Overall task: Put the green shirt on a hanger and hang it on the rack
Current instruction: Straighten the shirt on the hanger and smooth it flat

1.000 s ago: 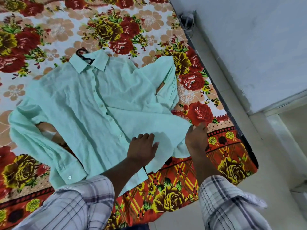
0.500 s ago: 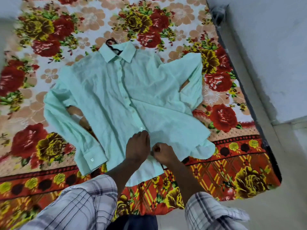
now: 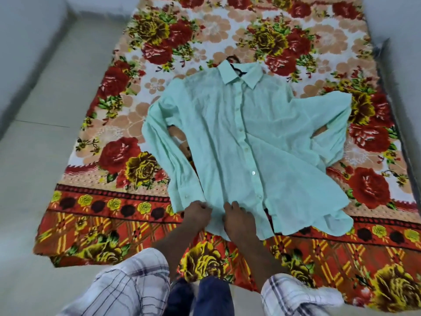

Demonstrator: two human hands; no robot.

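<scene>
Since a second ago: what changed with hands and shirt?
Right hand moved from the right hem corner of the shirt leftward to mid-hem, beside the left hand. Left hand slid down off the front panel to the hem by the cuff. Its fingers, flat before, now curl on the fabric. Unchanged: shirt flat on the bedsheet, hanger at the collar.
</scene>
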